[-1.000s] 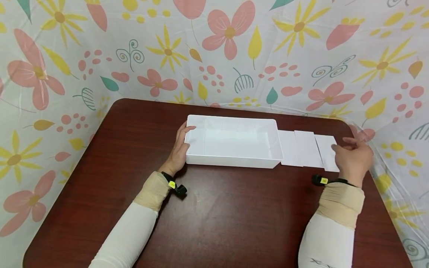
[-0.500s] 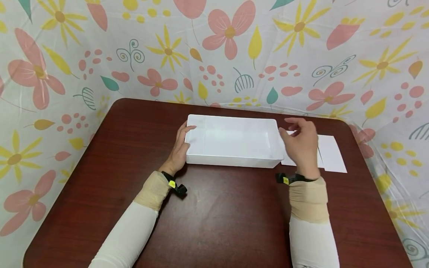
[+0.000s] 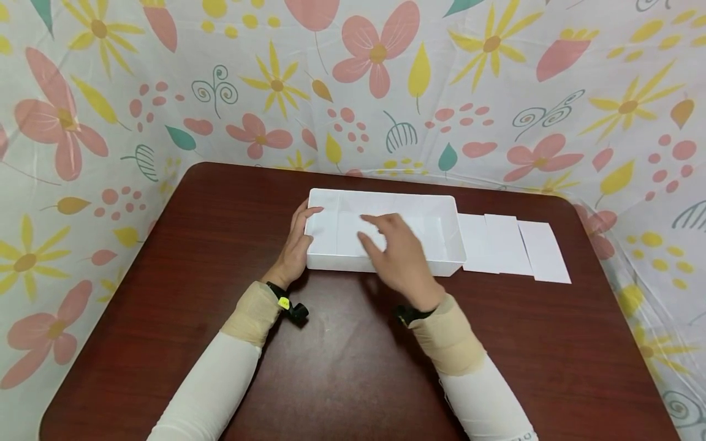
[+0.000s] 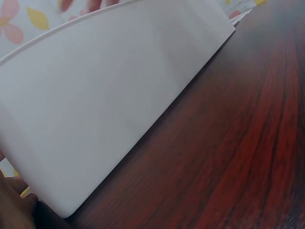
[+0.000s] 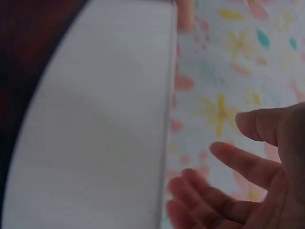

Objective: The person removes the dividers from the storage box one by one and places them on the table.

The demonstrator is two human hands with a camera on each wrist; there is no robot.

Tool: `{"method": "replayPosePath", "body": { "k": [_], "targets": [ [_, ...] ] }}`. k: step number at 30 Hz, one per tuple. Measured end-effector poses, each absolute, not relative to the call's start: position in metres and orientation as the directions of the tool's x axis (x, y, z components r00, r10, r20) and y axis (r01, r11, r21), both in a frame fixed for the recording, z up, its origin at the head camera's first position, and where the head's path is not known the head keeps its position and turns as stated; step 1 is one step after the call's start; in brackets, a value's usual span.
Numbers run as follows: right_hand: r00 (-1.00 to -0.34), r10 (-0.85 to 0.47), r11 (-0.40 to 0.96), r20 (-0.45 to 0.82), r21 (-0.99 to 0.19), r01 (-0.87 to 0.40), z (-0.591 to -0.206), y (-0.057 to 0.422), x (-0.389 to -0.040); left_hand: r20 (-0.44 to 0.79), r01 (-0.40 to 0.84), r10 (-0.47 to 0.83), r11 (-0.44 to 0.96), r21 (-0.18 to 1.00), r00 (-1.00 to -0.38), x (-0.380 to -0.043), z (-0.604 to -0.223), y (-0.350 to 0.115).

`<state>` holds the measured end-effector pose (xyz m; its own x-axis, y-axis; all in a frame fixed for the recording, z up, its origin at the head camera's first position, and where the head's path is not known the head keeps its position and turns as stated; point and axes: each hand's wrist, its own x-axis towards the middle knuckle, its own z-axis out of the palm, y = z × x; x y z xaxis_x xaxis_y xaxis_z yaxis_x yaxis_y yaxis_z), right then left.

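A long white plastic tray (image 3: pixel 353 263) stands on the table. My left hand (image 3: pixel 293 251) holds its left end, with a finger over the rim. In the left wrist view the tray's outer wall (image 4: pixel 109 100) fills much of the picture, and little of that hand shows. My right hand (image 3: pixel 399 254) is above the tray's middle, fingers spread and nothing between them. The right wrist view shows its thumb and fingers apart beside the tray wall (image 5: pixel 95 119). A straight line crosses the tray near its left end; whether a white sheet lies there I cannot tell.
Several white cards (image 3: pixel 507 245) lie side by side, partly overlapping, against the tray's right end. The dark red-brown table (image 3: pixel 342 367) has rounded corners. A flowered cloth (image 3: pixel 430 122) hangs behind and at both sides of it.
My right hand has moved left, from the rightmost card, past the tray's right end, to above its middle. My left hand, the tray and the cards have stayed in place.
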<state>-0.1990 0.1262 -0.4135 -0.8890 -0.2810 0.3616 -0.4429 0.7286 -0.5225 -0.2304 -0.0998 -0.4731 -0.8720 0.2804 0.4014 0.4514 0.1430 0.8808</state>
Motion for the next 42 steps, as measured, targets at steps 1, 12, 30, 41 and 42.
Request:
{"method": "replayPosePath", "body": {
  "k": [1,12,30,41,42],
  "targets": [
    [-0.888,-0.317,0.737,0.333,-0.502,-0.452,-0.416,0.118,-0.197,0.403,0.454,0.281,0.145,0.879,-0.871,-0.230,-0.473,-0.100],
    [-0.895,-0.390,0.850,0.216,-0.291,-0.440,-0.433,0.061,-0.189,0.417,0.470,0.278,0.159,0.868,-0.865,-0.228,-0.472,-0.101],
    [-0.901,-0.358,0.913,0.245,-0.110,-0.393,-0.443,0.037,-0.186,0.428,0.478,0.274,0.152,0.865,-0.861,-0.228,-0.475,-0.102],
    [-0.920,-0.318,0.913,0.230,-0.188,-0.362,-0.435,0.035,-0.183,0.422,0.476,0.283,0.161,0.865,-0.861,-0.228,-0.473,-0.102],
    [-0.920,-0.313,0.912,0.237,-0.197,-0.361,-0.433,0.036,-0.183,0.424,0.479,0.285,0.161,0.863,-0.860,-0.229,-0.473,-0.102]
  ]
}}
